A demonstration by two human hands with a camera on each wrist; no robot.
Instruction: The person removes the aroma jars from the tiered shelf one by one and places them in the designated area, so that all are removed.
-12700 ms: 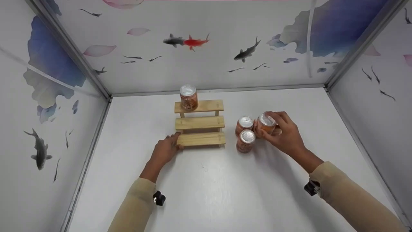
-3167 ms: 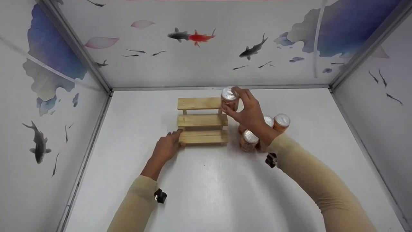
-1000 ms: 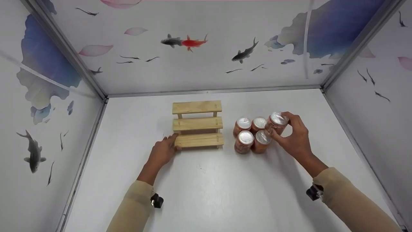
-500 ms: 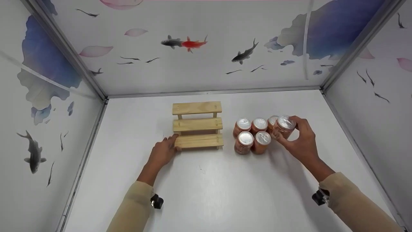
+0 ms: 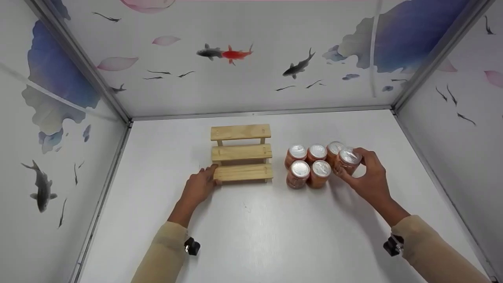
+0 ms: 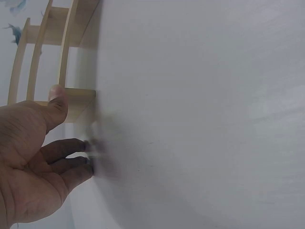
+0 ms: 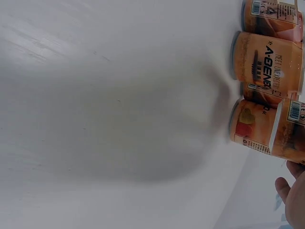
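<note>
My right hand [image 5: 369, 175] grips an orange can [image 5: 349, 160] with a silver lid at the right end of a tight cluster. Several like cans, among them a front can [image 5: 298, 176] and a back can [image 5: 316, 152], stand upright beside it on the white table. In the right wrist view, the held can [image 7: 255, 126] shows its printed label, with fingertips at its side. My left hand [image 5: 199, 186] holds the left end of the bottom step of a three-step wooden rack [image 5: 243, 171]. In the left wrist view, its thumb [image 6: 57, 102] lies against that step.
The rack's top step [image 5: 240, 132] and middle step [image 5: 241, 151] are bare. White panels with painted fish, such as the back wall [image 5: 267, 94], enclose the table [image 5: 251, 232] at the back and both sides.
Earlier, a can stood on the top step, and the right hand later gripped one there. Over the last second it has carried the can right and lowered it beside the others. The left hand stays put.
</note>
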